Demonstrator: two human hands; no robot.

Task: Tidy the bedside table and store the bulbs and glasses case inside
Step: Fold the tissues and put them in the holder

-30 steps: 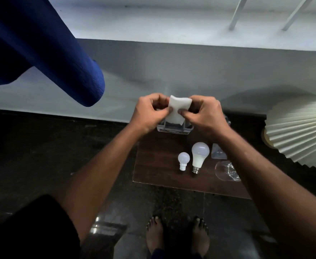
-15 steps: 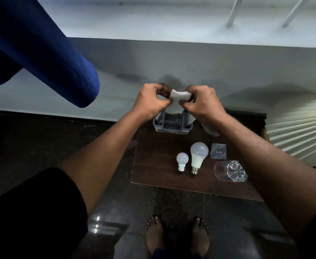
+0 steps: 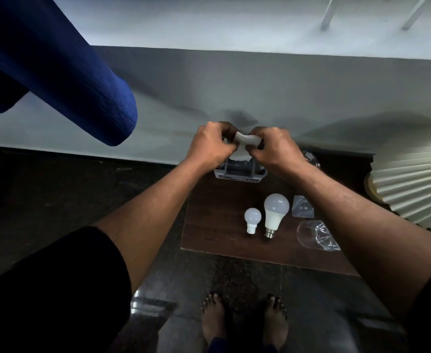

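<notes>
My left hand (image 3: 210, 145) and my right hand (image 3: 273, 149) both pinch a white tissue (image 3: 246, 139) just above a grey tissue holder (image 3: 239, 171) at the back of the dark wooden bedside table (image 3: 209, 233). Two white bulbs lie on the tabletop closer to me: a small bulb (image 3: 252, 219) and, beside it on the right, a large bulb (image 3: 275, 211), both with their caps pointing toward me. I cannot pick out a glasses case.
A small clear packet (image 3: 303, 206) and crumpled clear plastic (image 3: 317, 235) lie right of the bulbs. A pleated lampshade (image 3: 413, 189) stands at the right edge. Blue fabric (image 3: 56, 70) hangs at upper left. My bare feet (image 3: 245, 319) stand on the dark floor.
Both hands have lowered and moved away from me toward the holder, and the tissue is folded smaller between my fingers.
</notes>
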